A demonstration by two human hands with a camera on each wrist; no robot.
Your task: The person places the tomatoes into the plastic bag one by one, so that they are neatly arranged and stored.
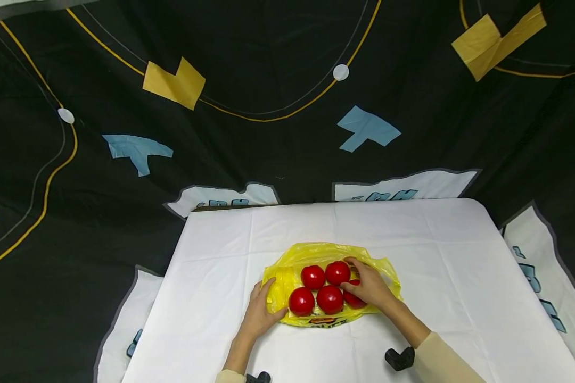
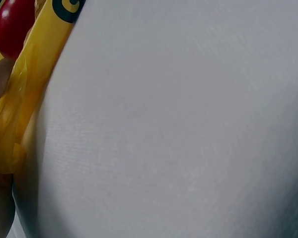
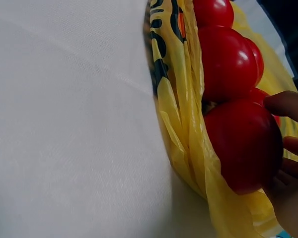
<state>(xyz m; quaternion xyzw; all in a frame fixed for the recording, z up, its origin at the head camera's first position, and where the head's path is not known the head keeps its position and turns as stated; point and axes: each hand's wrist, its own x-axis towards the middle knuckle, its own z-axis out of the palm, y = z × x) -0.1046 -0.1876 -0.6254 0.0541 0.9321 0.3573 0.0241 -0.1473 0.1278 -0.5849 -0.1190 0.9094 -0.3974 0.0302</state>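
Note:
Several shiny red round fruits [image 1: 330, 299] lie close together in two rows on a yellow plastic bag [image 1: 326, 249]; whether they are apples or tomatoes I cannot tell. My left hand [image 1: 260, 313] grips the bag's left end, its thumb at the near rim close to the leftmost fruit [image 1: 301, 301]. At the right, my right hand [image 1: 371, 286] holds the rightmost red fruit [image 3: 243, 146], thumb on its top and fingers curled at its far side. Its upper fingertips reach beside the back-row fruit [image 1: 337, 273]. In the left wrist view the thumb [image 2: 0, 82] shows only partly.
A white cloth covers the table [image 1: 220, 250]. Dark printed letters mark the bag's near side. Black wrist devices [image 1: 400, 359] sit by both sleeves. Behind the table hangs a black curtain [image 1: 268, 154] with yellow and blue patches.

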